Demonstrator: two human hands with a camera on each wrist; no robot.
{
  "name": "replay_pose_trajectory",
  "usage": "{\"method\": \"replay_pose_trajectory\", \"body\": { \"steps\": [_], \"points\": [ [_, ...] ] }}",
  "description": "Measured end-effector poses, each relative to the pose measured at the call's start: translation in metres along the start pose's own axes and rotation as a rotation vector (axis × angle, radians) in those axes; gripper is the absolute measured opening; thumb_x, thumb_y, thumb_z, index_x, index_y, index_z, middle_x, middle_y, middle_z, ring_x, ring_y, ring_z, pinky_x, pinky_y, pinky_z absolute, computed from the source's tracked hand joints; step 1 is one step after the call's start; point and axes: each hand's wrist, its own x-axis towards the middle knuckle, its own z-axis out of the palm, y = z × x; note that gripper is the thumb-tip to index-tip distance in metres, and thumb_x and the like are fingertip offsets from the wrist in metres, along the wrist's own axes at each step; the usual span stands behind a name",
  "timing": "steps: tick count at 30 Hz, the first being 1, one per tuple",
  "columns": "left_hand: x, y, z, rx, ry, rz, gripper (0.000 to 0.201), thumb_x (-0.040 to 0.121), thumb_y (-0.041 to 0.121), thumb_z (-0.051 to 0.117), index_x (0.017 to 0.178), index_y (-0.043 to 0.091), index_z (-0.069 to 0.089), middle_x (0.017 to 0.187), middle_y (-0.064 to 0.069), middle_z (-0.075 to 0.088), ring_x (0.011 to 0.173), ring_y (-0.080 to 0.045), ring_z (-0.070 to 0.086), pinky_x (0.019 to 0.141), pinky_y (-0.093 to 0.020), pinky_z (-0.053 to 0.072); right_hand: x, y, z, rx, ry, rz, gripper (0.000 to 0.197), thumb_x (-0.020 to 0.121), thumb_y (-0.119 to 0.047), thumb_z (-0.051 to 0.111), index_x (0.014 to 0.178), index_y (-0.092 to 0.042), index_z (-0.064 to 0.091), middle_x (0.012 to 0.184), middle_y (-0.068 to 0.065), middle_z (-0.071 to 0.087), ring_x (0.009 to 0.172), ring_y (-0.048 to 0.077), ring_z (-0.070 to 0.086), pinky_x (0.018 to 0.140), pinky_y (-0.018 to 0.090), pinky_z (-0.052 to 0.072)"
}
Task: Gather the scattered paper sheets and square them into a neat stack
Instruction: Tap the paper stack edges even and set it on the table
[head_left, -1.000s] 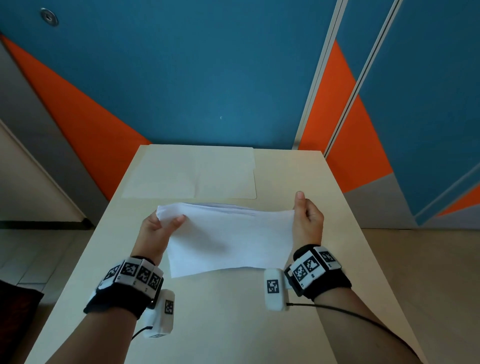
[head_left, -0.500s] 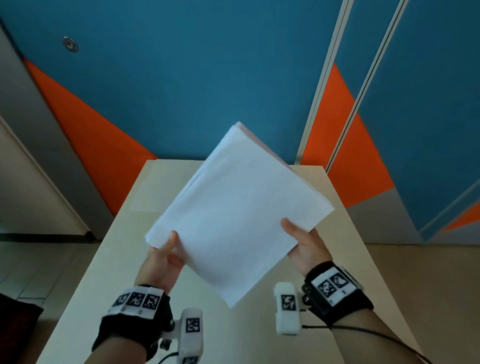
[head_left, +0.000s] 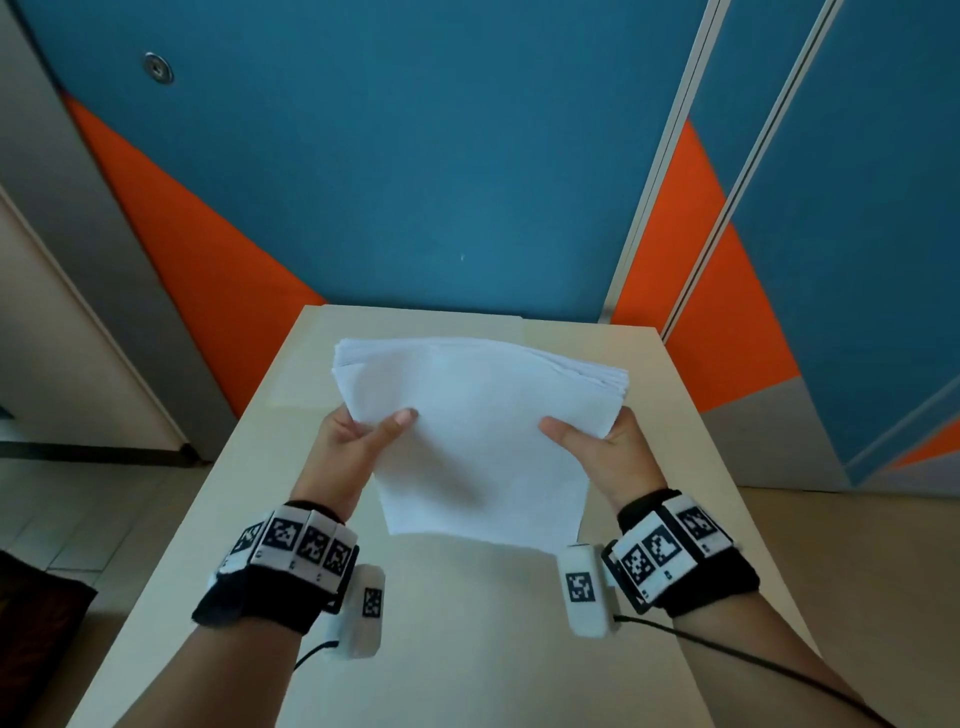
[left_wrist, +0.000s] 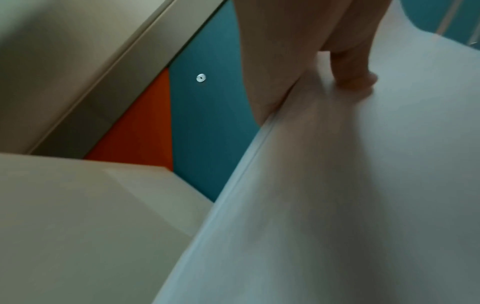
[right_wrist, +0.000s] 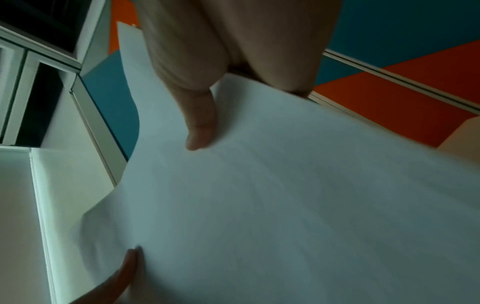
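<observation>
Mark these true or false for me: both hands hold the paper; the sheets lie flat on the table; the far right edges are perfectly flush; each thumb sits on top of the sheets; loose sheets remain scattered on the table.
1. Both hands hold the paper. True: left hand and right hand grip its sides.
2. The sheets lie flat on the table. False: they are held above it, bowed.
3. The far right edges are perfectly flush. False: they fan out in steps.
4. Each thumb sits on top. True.
5. Loose sheets remain scattered on the table. False: none shows on the visible tabletop.
</observation>
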Motion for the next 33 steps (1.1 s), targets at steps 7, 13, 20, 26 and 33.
{"method": "replay_pose_trajectory", "body": {
  "steps": [7,13,20,26,33],
  "points": [
    [-0.008,-0.028,0.003,0.125,-0.004,-0.044,0.034,0.071,0.026,0.067,0.104,0.024,0.062,0.089,0.014,0.075,0.087,-0.006,0.069,0.066,-0.016,0.053,-0.009,0.026,0.000,-0.011,0.053,0.130,0.026,0.074,0.002,0.072,0.080,-0.022,0.063,0.078,-0.008,0.069,0.073,0.010,0.068,0.059,0.015,0.052],
    [-0.006,-0.009,0.029,0.003,0.130,0.057,0.038,0.075,0.042,0.055,0.104,0.017,0.056,0.091,0.003,0.063,0.077,-0.003,0.065,0.064,-0.014,0.049,-0.010,0.020,0.002,0.175,0.171,0.003,0.034,0.074,-0.016,0.074,0.101,-0.031,0.059,0.106,0.007,0.065,0.098,0.022,0.064,0.083,0.032,0.054],
    [0.008,0.001,0.043,-0.032,0.277,0.045,0.025,0.077,0.044,0.060,0.075,0.020,0.055,0.073,-0.001,0.058,0.073,-0.021,0.055,0.074,-0.034,0.043,-0.006,0.005,0.026,0.205,0.431,-0.037,0.022,0.067,-0.044,0.067,0.079,-0.028,0.060,0.096,0.006,0.066,0.098,0.025,0.062,0.097,0.050,0.048],
    [0.014,-0.005,0.030,0.086,0.212,0.102,0.027,0.081,0.042,0.054,0.070,0.018,0.051,0.062,0.000,0.053,0.062,-0.013,0.050,0.063,-0.024,0.041,0.002,0.009,0.018,0.160,0.413,-0.051,0.010,0.079,-0.033,0.067,0.077,-0.028,0.059,0.094,0.002,0.065,0.096,0.022,0.061,0.092,0.041,0.049],
    [0.020,-0.036,0.005,0.184,0.042,-0.067,0.008,0.085,0.008,0.061,0.088,0.014,0.066,0.070,0.014,0.074,0.067,-0.001,0.069,0.061,-0.016,0.054,0.000,0.032,-0.001,0.142,0.137,0.104,0.016,0.080,-0.003,0.067,0.094,-0.011,0.063,0.068,-0.010,0.072,0.059,0.000,0.068,0.049,0.012,0.050]
  ]
}}
